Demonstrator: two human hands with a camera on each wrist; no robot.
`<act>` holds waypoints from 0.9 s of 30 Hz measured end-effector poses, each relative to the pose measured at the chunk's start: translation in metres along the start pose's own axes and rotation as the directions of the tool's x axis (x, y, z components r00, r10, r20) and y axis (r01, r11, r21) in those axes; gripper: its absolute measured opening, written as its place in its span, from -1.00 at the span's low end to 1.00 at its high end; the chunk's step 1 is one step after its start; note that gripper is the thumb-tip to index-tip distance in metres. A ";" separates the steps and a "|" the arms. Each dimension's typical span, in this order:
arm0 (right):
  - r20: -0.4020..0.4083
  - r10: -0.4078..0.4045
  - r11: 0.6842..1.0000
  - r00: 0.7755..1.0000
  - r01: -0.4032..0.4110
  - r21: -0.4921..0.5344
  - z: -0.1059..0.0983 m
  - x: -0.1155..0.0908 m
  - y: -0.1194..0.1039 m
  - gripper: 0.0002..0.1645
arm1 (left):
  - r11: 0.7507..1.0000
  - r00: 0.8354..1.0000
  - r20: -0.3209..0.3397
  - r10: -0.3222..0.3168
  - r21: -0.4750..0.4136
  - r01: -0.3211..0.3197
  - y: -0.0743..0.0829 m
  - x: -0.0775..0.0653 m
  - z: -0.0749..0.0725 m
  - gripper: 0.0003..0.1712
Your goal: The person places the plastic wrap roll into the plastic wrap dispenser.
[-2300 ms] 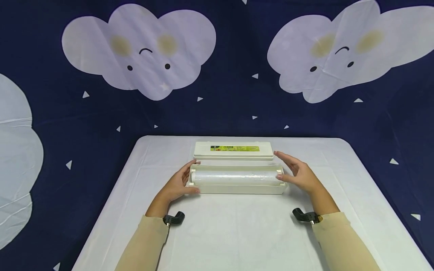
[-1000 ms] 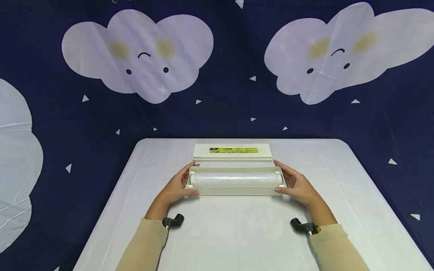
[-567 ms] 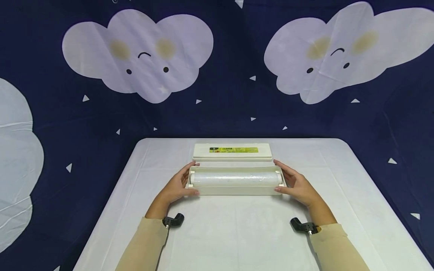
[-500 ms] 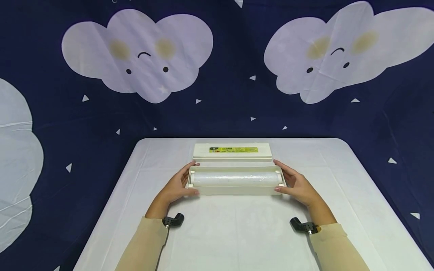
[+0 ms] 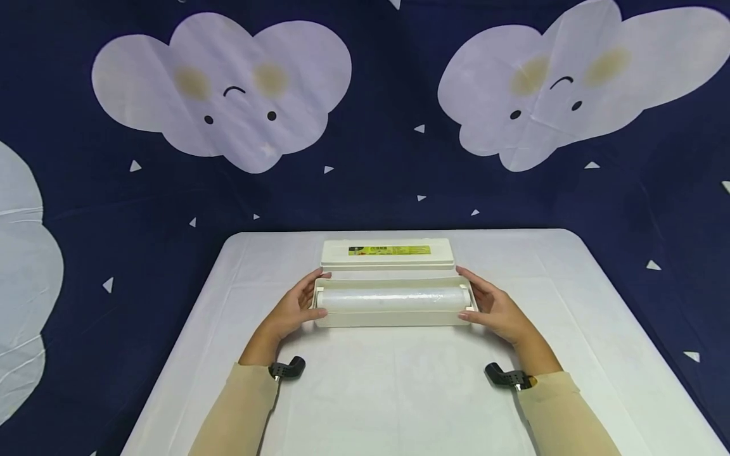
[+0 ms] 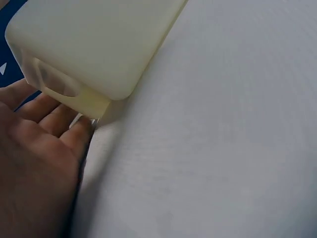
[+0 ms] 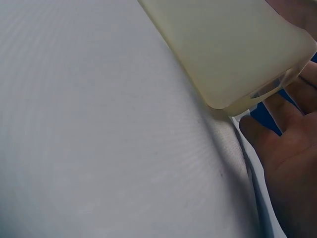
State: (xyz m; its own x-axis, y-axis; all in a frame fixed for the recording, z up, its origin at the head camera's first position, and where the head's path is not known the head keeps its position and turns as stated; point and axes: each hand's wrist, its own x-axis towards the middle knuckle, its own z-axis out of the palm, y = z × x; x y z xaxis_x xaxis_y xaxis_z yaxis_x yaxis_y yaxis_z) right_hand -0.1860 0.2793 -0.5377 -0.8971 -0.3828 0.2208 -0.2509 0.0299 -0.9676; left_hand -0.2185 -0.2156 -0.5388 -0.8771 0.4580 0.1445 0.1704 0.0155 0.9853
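A long cream plastic box (image 5: 393, 320) lies lengthwise across the table, its top off. Inside sits a whitish cling film roll (image 5: 393, 297). My left hand (image 5: 288, 312) grips the box's left end, thumb on the front wall and fingers round the back corner. At the other end my right hand (image 5: 502, 315) holds it the same way, thumb at the front edge. The left wrist view has the box (image 6: 89, 39) close up, with the left hand (image 6: 39, 148) at its slotted end. The right wrist view mirrors this with the box (image 7: 233, 49) and the right hand (image 7: 297, 153).
Just behind the box lies its cream lid (image 5: 336, 255), with a yellow-green label (image 5: 390, 250) on top. A white cloth covers the table (image 5: 399, 392). A dark blue curtain (image 5: 388, 76) printed with clouds hangs beyond the far edge.
My right hand came down from above the roll to grip the box's right end. More recently, my left thumb shifted up the front wall. The head view has tilted slightly.
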 end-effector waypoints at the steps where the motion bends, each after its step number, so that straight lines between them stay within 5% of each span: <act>1: 0.000 0.000 1.000 1.000 0.000 -0.001 0.000 0.000 0.000 0.21 | 1.000 1.000 -0.007 0.006 -0.004 -0.006 0.000 0.001 -0.001 0.11; 8: 0.010 -0.002 1.000 1.000 0.002 0.026 -0.001 0.000 0.002 0.21 | 0.999 0.992 -0.121 0.038 0.026 -0.035 0.003 0.013 -0.010 -0.12; 14: 0.014 -0.005 1.000 1.000 0.004 0.025 -0.001 0.000 0.005 0.19 | 0.998 0.976 -0.218 -0.001 0.057 0.014 0.011 0.029 -0.018 -0.17; 27: 0.022 -0.011 0.999 1.000 0.010 0.030 -0.001 -0.001 0.004 0.18 | 0.984 0.964 -0.262 -0.048 0.156 0.092 0.017 0.068 -0.042 -0.18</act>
State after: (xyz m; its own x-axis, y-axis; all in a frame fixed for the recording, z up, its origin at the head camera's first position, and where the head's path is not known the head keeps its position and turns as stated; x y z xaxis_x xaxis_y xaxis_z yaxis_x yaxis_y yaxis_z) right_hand -0.1867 0.2811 -0.5418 -0.8860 -0.4034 0.2286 -0.2490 -0.0020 -0.9685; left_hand -0.2944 -0.2213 -0.5082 -0.9712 0.2082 0.1156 0.1572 0.1955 0.9680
